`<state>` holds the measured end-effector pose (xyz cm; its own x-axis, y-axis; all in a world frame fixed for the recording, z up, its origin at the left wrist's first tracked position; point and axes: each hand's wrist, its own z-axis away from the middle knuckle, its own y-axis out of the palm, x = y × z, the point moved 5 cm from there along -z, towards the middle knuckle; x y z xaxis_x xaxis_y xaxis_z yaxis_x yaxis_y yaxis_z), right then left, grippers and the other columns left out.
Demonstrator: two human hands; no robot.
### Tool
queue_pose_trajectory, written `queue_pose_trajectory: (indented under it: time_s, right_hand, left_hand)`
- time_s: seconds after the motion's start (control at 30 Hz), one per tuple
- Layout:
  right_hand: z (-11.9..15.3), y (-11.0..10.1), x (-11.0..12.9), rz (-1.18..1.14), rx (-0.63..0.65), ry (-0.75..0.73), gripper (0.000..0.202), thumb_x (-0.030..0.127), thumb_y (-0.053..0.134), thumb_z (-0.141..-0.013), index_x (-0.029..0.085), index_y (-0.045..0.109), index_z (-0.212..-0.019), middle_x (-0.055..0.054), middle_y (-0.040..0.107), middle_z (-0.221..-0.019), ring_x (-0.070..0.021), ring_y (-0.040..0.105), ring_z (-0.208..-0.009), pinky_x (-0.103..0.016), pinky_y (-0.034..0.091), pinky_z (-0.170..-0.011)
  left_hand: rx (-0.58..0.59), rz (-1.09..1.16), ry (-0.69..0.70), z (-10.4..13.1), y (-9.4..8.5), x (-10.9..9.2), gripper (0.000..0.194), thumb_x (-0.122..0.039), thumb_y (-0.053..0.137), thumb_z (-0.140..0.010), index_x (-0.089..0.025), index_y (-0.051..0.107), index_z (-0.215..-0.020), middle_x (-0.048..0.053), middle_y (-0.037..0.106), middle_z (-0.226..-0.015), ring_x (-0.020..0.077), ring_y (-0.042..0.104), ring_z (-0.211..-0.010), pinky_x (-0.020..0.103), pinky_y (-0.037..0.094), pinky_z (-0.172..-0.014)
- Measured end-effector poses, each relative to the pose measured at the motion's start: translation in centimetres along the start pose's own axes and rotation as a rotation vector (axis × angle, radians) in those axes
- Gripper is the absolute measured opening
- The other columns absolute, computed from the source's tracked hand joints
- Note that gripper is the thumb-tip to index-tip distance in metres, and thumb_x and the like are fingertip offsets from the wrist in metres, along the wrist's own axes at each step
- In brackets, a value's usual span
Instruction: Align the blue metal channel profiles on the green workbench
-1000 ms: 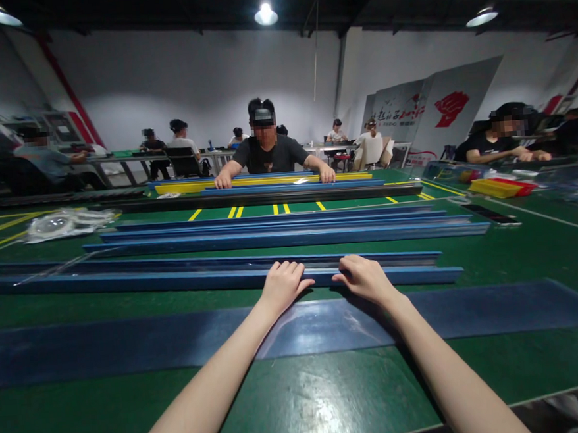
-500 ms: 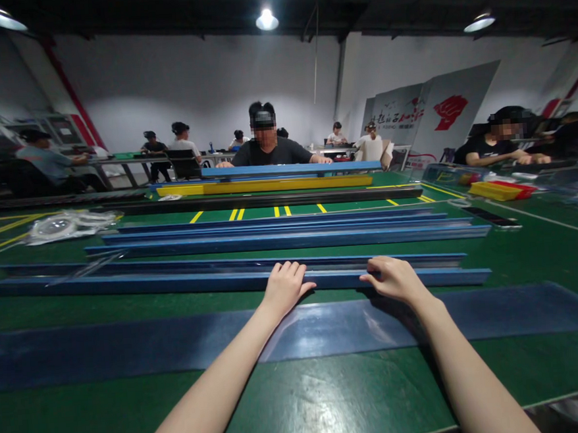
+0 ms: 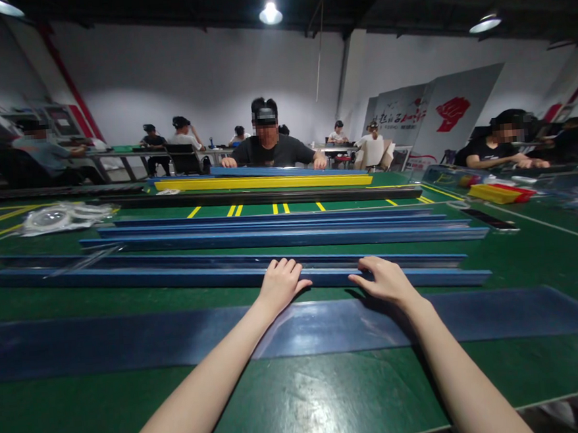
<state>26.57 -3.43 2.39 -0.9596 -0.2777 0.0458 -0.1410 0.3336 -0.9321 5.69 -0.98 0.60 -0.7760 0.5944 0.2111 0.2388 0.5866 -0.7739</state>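
A long blue U-shaped channel strip (image 3: pixel 150 282) lies across the green table in front of me. My left hand (image 3: pixel 283 286) is closed over its near wall, fingers inside the channel and thumb along the front. To the right, my right hand (image 3: pixel 383 281) pinches the same wall, with thumb on the near side and fingertips partly hidden in the channel. Between my forearms and under them rests a flat, shiny, bluish see-through sheet (image 3: pixel 316 327). Further off are more blue channel strips (image 3: pixel 290 235), lying parallel.
Clear film (image 3: pixel 81 260) crosses the strips' left part. Beyond lie a dark rail (image 3: pixel 268 197), a yellow strip (image 3: pixel 267 182) and a plastic-wrapped bundle (image 3: pixel 56 218). A phone (image 3: pixel 492 219) and a yellow tray (image 3: pixel 495 193) sit right. Opposite, a person (image 3: pixel 272 150) has both hands at another blue strip.
My right hand has slid slightly left along the channel wall, its thumb and fingers a little further apart. My left hand stays on the wall. The person opposite has lowered their blue strip.
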Motion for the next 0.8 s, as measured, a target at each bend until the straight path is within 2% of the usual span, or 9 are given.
queue_pose_trajectory:
  time_s: [0.17, 0.43, 0.8]
  right_hand:
    - [-0.6, 0.6, 1.9, 0.032, 0.011, -0.085, 0.029, 0.045, 0.045, -0.081, 0.019, 0.053, -0.072, -0.005, 0.060, -0.080, -0.0164, 0.054, -0.076, -0.024, 0.033, -0.062]
    - [-0.6, 0.7, 1.7, 0.015, 0.007, -0.083, 0.030, 0.045, 0.044, -0.082, 0.019, 0.052, -0.070, -0.004, 0.058, -0.077, -0.0158, 0.052, -0.073, -0.024, 0.033, -0.061]
    - [-0.6, 0.1, 2.0, -0.030, -0.084, -0.095, 0.031, 0.046, 0.043, -0.083, 0.020, 0.049, -0.069, -0.003, 0.055, -0.073, -0.0152, 0.050, -0.069, -0.024, 0.033, -0.059]
  left_hand:
    - [0.002, 0.016, -0.005, 0.0, 0.0, 0.0, 0.033, -0.049, 0.051, -0.079, -0.016, 0.055, -0.080, 0.005, 0.060, -0.080, 0.0197, 0.051, -0.078, 0.031, 0.030, -0.067]
    - [0.008, 0.018, -0.007, 0.0, 0.1, 0.1, 0.032, -0.048, 0.051, -0.079, -0.016, 0.055, -0.079, 0.004, 0.060, -0.080, 0.0195, 0.052, -0.078, 0.032, 0.030, -0.067]
    - [0.017, 0.017, -0.009, 0.0, -0.1, 0.0, 0.032, -0.048, 0.051, -0.079, -0.016, 0.055, -0.080, 0.004, 0.060, -0.080, 0.0195, 0.052, -0.078, 0.032, 0.030, -0.068]
